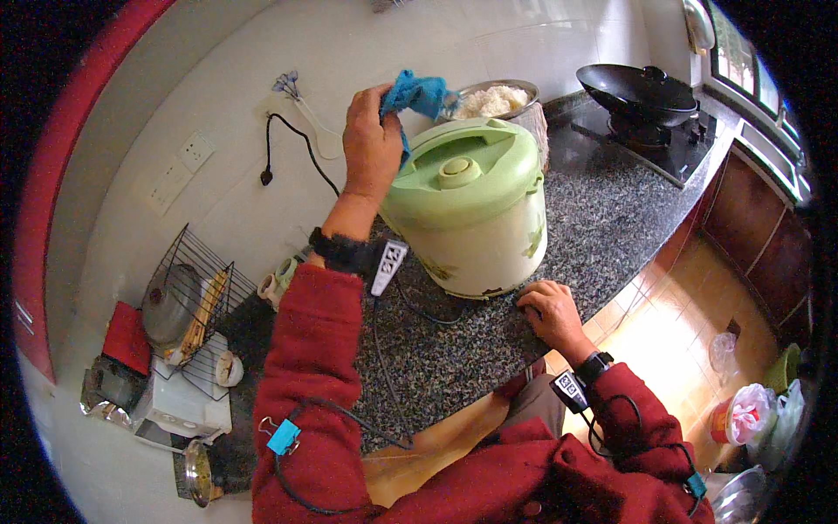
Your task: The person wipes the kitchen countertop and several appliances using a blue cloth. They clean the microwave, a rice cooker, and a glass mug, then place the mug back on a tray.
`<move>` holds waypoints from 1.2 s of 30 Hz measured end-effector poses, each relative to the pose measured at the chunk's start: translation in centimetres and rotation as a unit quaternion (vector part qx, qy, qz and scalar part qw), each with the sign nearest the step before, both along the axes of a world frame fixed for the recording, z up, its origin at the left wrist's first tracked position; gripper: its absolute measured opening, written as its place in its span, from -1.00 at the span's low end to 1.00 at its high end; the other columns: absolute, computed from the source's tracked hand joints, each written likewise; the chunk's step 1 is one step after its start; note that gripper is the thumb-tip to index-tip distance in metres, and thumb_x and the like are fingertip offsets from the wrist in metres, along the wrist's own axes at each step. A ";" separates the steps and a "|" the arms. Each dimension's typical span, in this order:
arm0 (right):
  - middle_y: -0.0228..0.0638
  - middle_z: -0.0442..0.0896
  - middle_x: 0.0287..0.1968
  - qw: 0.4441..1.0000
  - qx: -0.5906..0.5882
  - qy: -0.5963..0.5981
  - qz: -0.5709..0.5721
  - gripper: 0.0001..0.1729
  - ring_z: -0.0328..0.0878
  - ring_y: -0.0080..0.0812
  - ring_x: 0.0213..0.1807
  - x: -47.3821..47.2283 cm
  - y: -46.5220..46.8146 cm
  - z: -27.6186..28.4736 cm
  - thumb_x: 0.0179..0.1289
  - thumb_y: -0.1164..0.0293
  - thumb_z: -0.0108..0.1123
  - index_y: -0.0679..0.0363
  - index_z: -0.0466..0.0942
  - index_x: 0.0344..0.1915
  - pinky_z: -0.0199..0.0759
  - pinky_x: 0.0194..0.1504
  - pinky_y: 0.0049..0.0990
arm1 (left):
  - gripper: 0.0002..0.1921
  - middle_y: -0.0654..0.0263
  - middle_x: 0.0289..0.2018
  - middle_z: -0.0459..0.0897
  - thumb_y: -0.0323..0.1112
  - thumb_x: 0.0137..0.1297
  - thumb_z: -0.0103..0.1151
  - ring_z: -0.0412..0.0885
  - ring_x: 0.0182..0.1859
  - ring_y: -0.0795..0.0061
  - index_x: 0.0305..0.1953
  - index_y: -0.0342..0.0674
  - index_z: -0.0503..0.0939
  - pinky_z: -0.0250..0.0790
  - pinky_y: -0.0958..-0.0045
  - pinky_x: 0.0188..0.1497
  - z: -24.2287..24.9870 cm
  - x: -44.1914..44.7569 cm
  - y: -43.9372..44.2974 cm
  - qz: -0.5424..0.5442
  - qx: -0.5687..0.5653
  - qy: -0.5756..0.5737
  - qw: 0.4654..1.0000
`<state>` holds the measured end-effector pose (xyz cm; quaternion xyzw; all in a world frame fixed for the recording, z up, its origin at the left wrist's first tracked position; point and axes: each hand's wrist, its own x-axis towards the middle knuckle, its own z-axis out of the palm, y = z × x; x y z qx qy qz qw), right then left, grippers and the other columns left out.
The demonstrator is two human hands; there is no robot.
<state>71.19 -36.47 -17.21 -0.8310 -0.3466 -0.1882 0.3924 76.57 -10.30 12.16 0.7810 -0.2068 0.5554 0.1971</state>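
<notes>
A rice cooker (471,242) with a light green lid (504,147) and a cream body stands upright on the speckled granite counter (419,373). The lid is down. My left hand (372,137) grips a crumpled blue cloth (419,95) at the lid's back left side, part of it raised above the lid. Whether the cloth touches the lid is hard to tell. Close to the cooker's base, my right hand (552,311) rests on the counter near its front edge with bent fingers. Its palm side is hidden, and no object shows in it.
Behind the cooker is a metal bowl of white rice-like food (494,101). A black wok (635,98) sits on the hob (681,157). Leftward are a wire rack (226,288) and a small white bowl (229,369). A cord with a plug (266,175) hangs against the wall.
</notes>
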 end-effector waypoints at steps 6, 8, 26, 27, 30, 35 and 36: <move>-0.37 0.65 -0.09 0.999 0.008 -0.039 0.027 -0.78 0.51 -0.23 0.09 -0.4 -0.2 0.1 -0.01 0.52 0.26 0.08 0.61 -0.28 0.30 0.11 -0.26 | -0.58 0.03 0.06 0.63 -0.50 0.23 0.03 0.57 0.13 0.01 0.15 -0.19 0.52 0.38 0.20 0.19 -3.3 1.2 3.3 -0.025 0.103 0.266 0.958; -0.37 0.67 -0.12 0.998 0.034 -0.054 0.018 -0.83 0.55 -0.25 0.05 -0.4 -0.2 0.3 0.02 0.55 0.22 0.10 0.60 -0.33 0.33 0.05 -0.26 | -0.61 0.00 -0.02 0.67 -0.46 0.27 0.02 0.61 0.06 0.00 0.13 -0.19 0.54 0.41 0.19 0.14 -2.2 0.2 4.3 0.070 0.051 0.328 0.941; -0.32 0.60 -0.26 0.998 0.034 -0.044 0.010 -0.83 0.52 -0.20 -0.07 -0.7 -0.3 -0.2 0.05 0.42 0.22 0.07 0.61 -0.28 0.33 -0.05 -0.25 | -0.69 0.16 0.06 0.64 -0.52 0.22 0.04 0.54 0.18 0.05 -0.01 -0.21 0.57 0.33 0.12 0.29 -21.3 -10.2 -4.2 -0.169 0.373 0.340 0.847; -0.30 0.61 -0.25 0.998 0.055 -0.034 0.015 -0.81 0.53 -0.19 -0.06 -0.7 -0.4 -0.3 0.05 0.41 0.22 0.08 0.62 -0.27 0.33 -0.04 -0.24 | -0.71 0.15 0.06 0.64 -0.53 0.21 0.03 0.55 0.17 0.04 -0.03 -0.22 0.58 0.34 0.11 0.28 -22.0 -10.7 -4.0 -0.160 0.348 0.414 0.826; -0.14 0.67 -0.25 0.993 0.112 0.016 0.021 -0.79 0.60 -0.07 -0.13 -0.4 -0.6 0.0 0.21 0.35 0.17 0.14 0.62 -0.18 0.40 -0.06 -0.15 | -0.56 0.04 0.03 0.63 -0.65 0.11 -0.02 0.53 0.17 0.01 0.05 -0.18 0.54 0.34 0.18 0.28 -21.1 -10.8 -3.7 -0.107 0.296 0.505 0.803; -0.14 0.69 -0.06 0.890 0.321 0.307 0.103 -0.47 0.63 -0.18 -0.05 -0.2 -0.8 2.1 0.51 0.01 -0.08 0.27 0.55 0.02 0.45 0.09 -0.29 | -0.58 0.05 -0.05 0.63 -0.62 0.11 0.03 0.56 0.06 -0.06 0.05 -0.21 0.53 0.39 0.10 0.14 -16.6 -8.9 -8.2 -0.126 0.171 0.334 0.918; -0.25 0.68 0.01 0.795 0.443 0.392 0.136 -0.42 0.61 -0.30 -0.01 -0.4 -1.0 2.7 0.53 -0.04 -0.11 0.27 0.53 0.06 0.43 0.13 -0.34 | -0.58 0.05 -0.03 0.63 -0.60 0.11 0.06 0.55 0.08 -0.05 0.05 -0.22 0.53 0.38 0.11 0.17 -16.0 -8.3 -9.7 -0.159 0.176 0.287 0.928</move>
